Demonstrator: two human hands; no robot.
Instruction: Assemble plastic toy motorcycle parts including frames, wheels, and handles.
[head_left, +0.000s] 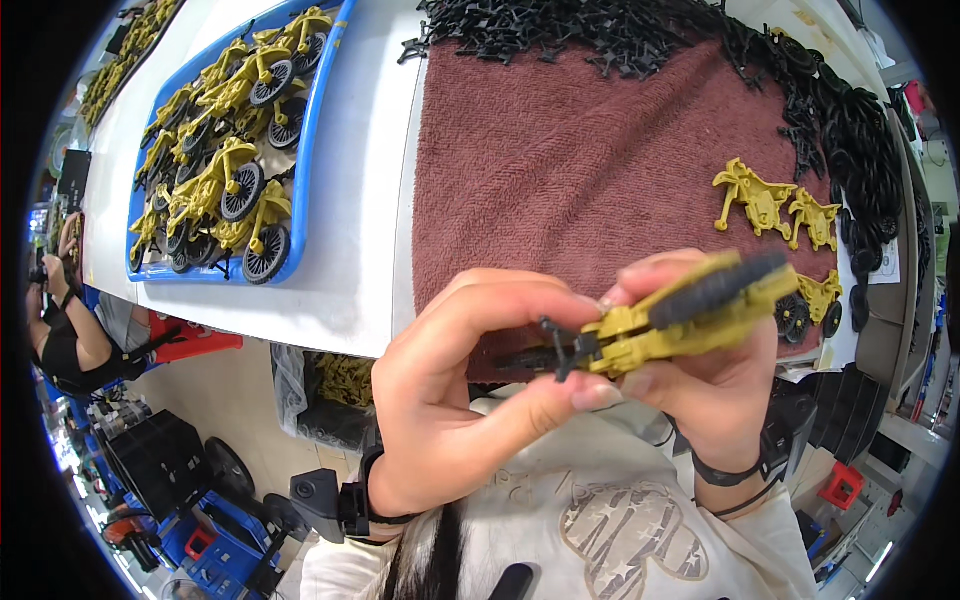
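Note:
A yellow toy motorcycle [640,322] with black wheels is held between my two hands above the near edge of a maroon towel [560,160]. My right hand [722,392] is closed around its body, close to a black wheel [718,290] blurred by motion. My left hand [425,375] curls around the other end, its thumb and fingers pinching close to a small black handlebar piece [566,350]. That piece sits against the yellow body; whether it is fully seated I cannot tell. Part of the other wheel shows dark inside the curve of my left hand.
Left on the white table, a blue tray [312,190] holds several yellow toy motorcycles. Black small parts [560,35] pile along the towel's far edge, black wheels [868,150] at right. Yellow body halves [757,203] lie on the towel's right. Another person's arm [88,335] shows far left.

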